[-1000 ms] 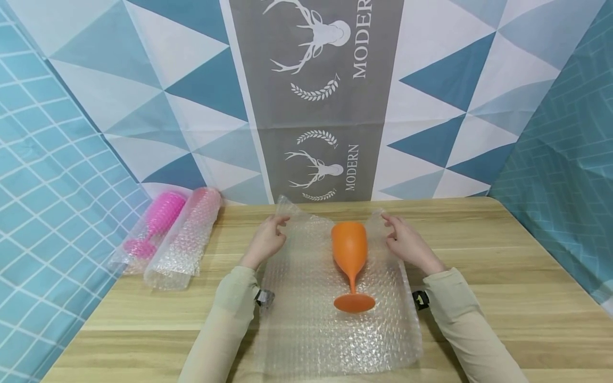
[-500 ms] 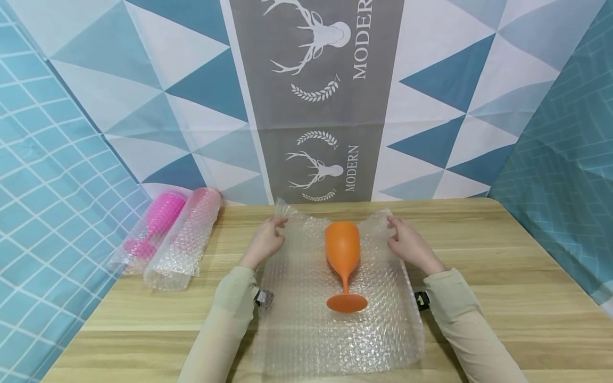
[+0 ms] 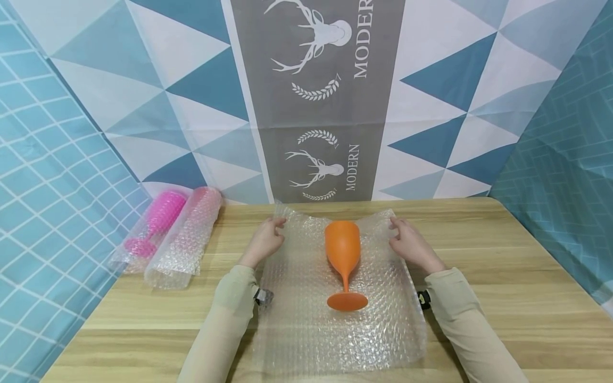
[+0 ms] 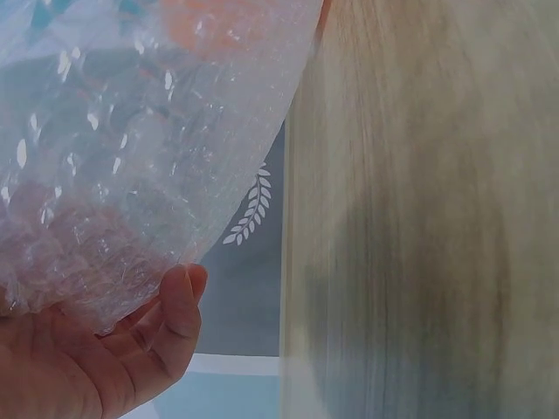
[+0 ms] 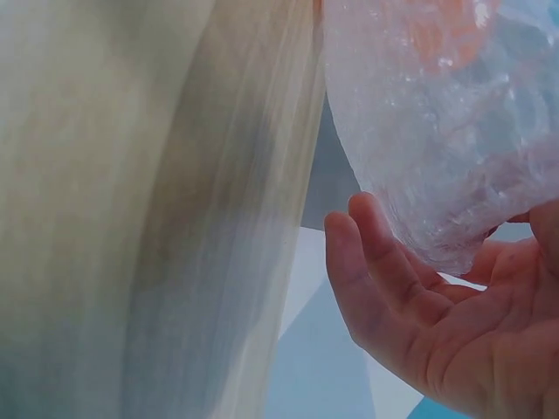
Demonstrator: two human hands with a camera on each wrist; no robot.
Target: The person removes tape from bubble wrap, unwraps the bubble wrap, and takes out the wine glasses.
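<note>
An orange goblet (image 3: 342, 244) lies on a sheet of bubble wrap (image 3: 297, 308), its bowl toward the wall and its foot toward me. My left hand (image 3: 265, 242) pinches the far left corner, which is lifted off the table. At the far right corner, my right hand (image 3: 413, 247) holds the wrap between thumb and fingers. In the left wrist view the bubble wrap (image 4: 131, 166) hangs from the thumb and fingers. The right wrist view has the raised wrap (image 5: 419, 148) in the hand, with two fingers extended beside its edge. Orange shows blurred through the wrap in both wrist views.
At the back left of the wooden table (image 3: 483, 298) lies a pink goblet (image 3: 165, 213) in bubble wrap. Beside it is a bubble-wrapped bundle (image 3: 187, 239), pinkish at its far end. A patterned cloth wall (image 3: 321, 117) stands behind the table's far edge.
The goblet has shifted slightly left on the wrap. The wrap's far right corner has moved outward with my right hand, spreading the far edge. My left hand has barely moved.
</note>
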